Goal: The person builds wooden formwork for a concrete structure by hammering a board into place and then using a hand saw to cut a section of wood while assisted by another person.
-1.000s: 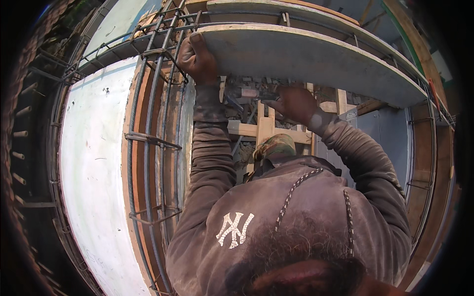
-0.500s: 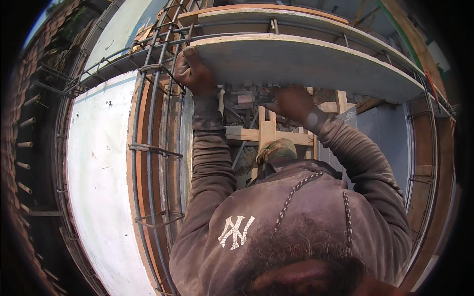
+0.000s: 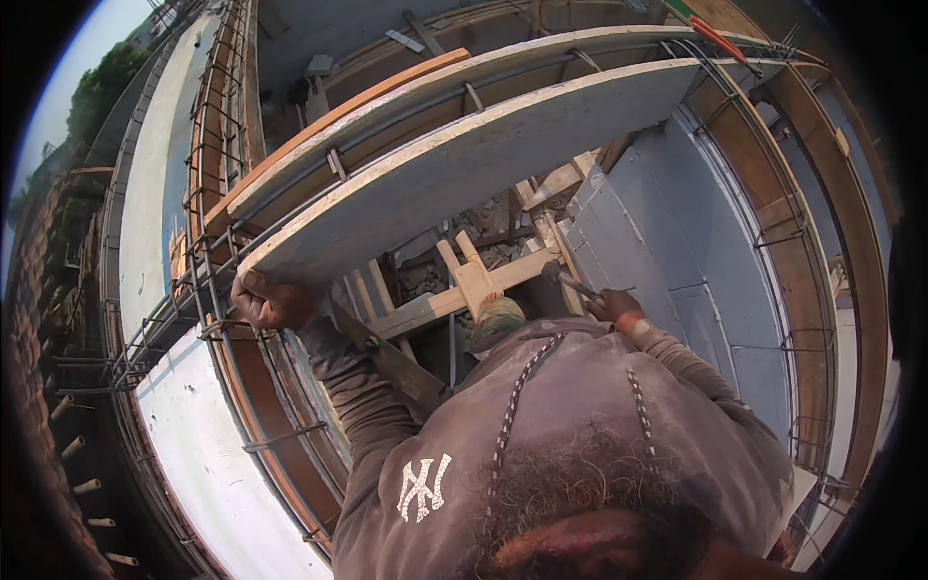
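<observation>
A long grey formwork board [image 3: 464, 159] stands on edge across the opening, its pale top edge running from lower left to upper right. My left hand [image 3: 273, 300] is closed on the board's left end, next to the steel rebar cage [image 3: 215, 290]. Lower and to the right, my right hand [image 3: 617, 307] is wrapped round the handle of a hammer [image 3: 580, 285]. The hammer's dark head points left, above a pale wooden crosspiece [image 3: 425, 311], apart from the board. Whether any nail is at the board's left end cannot be made out.
Behind the board run a second board [image 3: 580, 43] and rebar between them. A red-handled tool [image 3: 715, 41] rests at the upper right corner. A white wall [image 3: 227, 454] is at left, grey panels [image 3: 667, 242] at right. Rubble [image 3: 493, 227] lies below.
The view has turned, so the board now slants. My right hand has moved from under the board down to the right, and the hammer shows clearly. My left hand stays at the board's left end.
</observation>
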The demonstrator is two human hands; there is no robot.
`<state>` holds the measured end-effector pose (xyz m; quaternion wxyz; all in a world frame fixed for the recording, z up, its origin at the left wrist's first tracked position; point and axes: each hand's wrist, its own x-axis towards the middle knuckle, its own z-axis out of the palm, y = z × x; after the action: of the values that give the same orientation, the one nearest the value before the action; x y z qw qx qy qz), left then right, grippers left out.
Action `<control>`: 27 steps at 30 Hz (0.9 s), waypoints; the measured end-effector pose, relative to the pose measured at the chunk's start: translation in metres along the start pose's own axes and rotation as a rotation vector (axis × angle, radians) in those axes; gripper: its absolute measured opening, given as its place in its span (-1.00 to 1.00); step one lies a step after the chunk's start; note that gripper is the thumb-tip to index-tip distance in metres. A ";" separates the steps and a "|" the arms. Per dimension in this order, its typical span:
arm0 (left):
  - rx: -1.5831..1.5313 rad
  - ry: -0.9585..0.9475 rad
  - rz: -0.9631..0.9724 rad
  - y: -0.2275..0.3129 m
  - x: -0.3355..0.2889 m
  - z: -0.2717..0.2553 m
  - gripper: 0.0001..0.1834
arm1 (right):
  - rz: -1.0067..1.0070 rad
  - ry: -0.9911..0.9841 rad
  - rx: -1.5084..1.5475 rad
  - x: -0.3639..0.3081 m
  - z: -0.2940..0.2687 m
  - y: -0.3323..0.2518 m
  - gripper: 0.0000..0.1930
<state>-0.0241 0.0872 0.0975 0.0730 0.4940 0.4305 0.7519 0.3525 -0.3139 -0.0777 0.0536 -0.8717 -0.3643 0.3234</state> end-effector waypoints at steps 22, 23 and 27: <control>0.118 -1.385 0.793 0.211 -0.058 0.148 -0.23 | -0.043 1.477 0.007 -0.099 -0.217 0.065 -0.73; 0.146 -1.366 0.855 0.210 -0.061 0.156 -0.23 | -0.062 1.420 0.111 -0.098 -0.217 0.068 -0.73; 0.110 -1.375 0.925 0.220 -0.057 0.173 -0.34 | -0.066 1.343 0.081 -0.073 -0.212 0.082 -0.70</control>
<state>0.2129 0.0200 0.2408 -0.0206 0.9733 0.0794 0.2144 0.4914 -0.3927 0.1004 0.3111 -0.8693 -0.2657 -0.2773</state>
